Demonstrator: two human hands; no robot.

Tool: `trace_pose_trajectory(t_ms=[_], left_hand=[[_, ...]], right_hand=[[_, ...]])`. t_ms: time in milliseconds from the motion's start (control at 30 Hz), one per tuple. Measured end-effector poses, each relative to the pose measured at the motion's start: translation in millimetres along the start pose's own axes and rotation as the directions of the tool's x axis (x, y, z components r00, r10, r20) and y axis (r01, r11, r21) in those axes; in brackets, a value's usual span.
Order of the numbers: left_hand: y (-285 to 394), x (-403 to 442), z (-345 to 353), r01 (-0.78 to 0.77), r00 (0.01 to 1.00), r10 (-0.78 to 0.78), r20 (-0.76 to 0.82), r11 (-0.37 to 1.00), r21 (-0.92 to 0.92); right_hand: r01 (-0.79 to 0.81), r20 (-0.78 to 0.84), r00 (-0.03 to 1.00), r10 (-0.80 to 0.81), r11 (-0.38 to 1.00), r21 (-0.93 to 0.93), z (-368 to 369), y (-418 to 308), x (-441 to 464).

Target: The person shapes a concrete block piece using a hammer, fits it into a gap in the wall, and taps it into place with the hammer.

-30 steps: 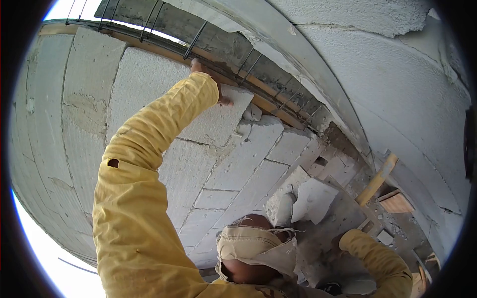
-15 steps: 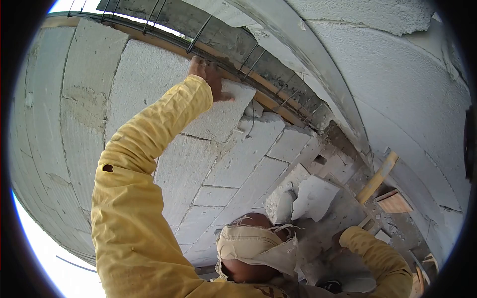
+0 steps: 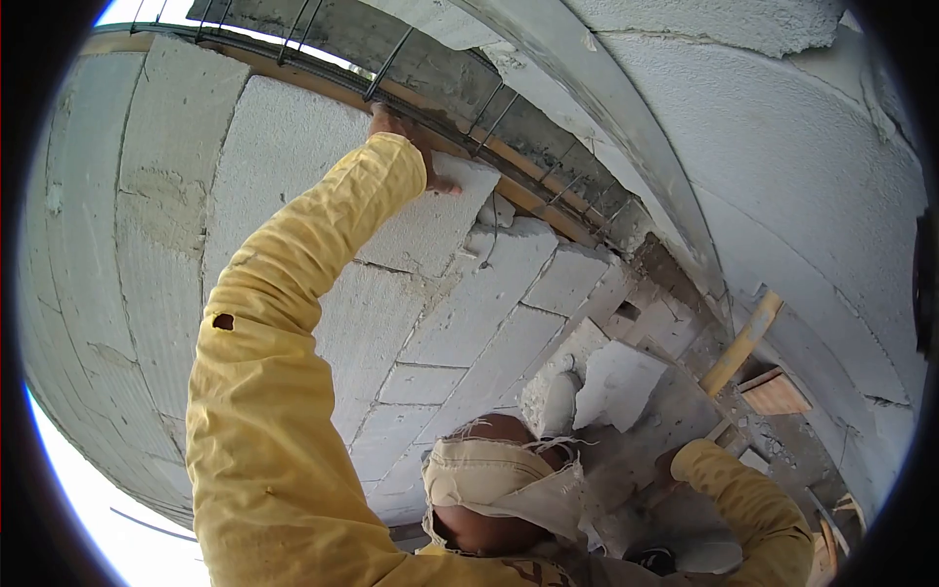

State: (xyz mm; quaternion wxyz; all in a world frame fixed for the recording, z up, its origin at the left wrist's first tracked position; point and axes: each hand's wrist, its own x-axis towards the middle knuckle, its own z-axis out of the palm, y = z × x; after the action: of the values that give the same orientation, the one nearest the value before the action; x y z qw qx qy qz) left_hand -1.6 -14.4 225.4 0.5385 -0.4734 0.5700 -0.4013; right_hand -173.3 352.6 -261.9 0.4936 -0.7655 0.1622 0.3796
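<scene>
My left hand [image 3: 416, 157] reaches to the top edge of a white wall block [image 3: 303, 147]; its fingers curl over the edge and its thumb rests on the block's face. Beside the fingers run a wooden strip [image 3: 514, 194] and dark steel bars [image 3: 430, 119]. At the lower right my right hand [image 3: 665, 468] is low in shadow beyond its yellow cuff, its fingers hidden; whether it holds anything cannot be made out. Near it are a broken white block piece [image 3: 618, 384] and a grey rounded object [image 3: 560, 403].
A rounded form wrapped in beige cloth [image 3: 489, 476] fills the bottom centre. To the right, a yellowish wooden piece [image 3: 743, 342] leans near a reddish block [image 3: 776, 393] and rubble. A curved pale wall [image 3: 782, 176] rises on the right.
My left fingers lay visible along the block's edge half a second ago; now they reach farther over it and are partly hidden. The left forearm has shifted slightly up and right.
</scene>
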Motion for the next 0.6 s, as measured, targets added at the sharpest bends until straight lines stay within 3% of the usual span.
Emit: trace_pose_trajectory(t_ms=[100, 267, 600], left_hand=[[6, -21, -18, 0.006, 1.000, -0.005, -0.025, 1.000, 0.029], [6, -9, -44, 0.014, 0.968, -0.011, 0.252, 1.000, -0.010], [8, -5, -34, 0.006, 0.965, -0.002, 0.261, 1.000, -0.014]], right_hand=[[-0.001, -0.007, 1.000, 0.001, 1.000, 0.002, 0, 1, -1], [0.001, -0.017, 1.000, 0.000, 1.000, 0.020, 1, 3, -3], [-0.004, -0.062, 0.998, 0.008, 0.999, 0.053, 10, 4, -12]])
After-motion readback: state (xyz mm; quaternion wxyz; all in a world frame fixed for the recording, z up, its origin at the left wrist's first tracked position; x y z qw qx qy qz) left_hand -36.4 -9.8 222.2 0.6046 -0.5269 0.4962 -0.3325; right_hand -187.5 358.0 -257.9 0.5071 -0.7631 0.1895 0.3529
